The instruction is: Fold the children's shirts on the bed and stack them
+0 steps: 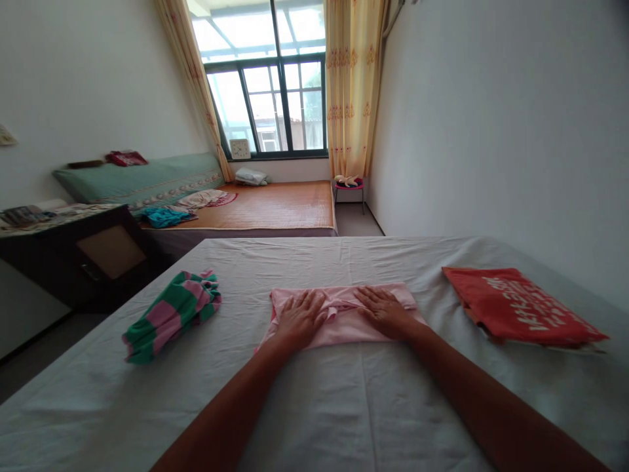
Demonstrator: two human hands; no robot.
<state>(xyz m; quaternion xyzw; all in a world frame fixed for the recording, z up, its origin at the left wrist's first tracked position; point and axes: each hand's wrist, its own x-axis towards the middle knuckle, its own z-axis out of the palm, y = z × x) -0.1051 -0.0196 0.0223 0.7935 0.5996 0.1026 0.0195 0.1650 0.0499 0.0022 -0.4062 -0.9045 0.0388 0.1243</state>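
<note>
A pink folded garment (344,328) lies flat in front of me on the white sheet (314,406). My left hand (301,318) rests palm down on its left part, fingers stretched out. On its right part, my right hand (386,311) also presses flat with the fingers extended. Between the two hands a small fold of the pink cloth sticks up. To the left sits a bundled green and pink checked garment (171,314), apart from my hands. A red folded cloth item (523,305) with white lettering lies at the right.
Beyond the sheeted surface stands a bed with a brown mat (285,203), holding blue clothing (167,216) and a pillow-like bundle (251,176). A dark cabinet (73,255) is at the left. A pink stool (350,185) stands under the curtain (351,92). A white wall (491,118) bounds the right.
</note>
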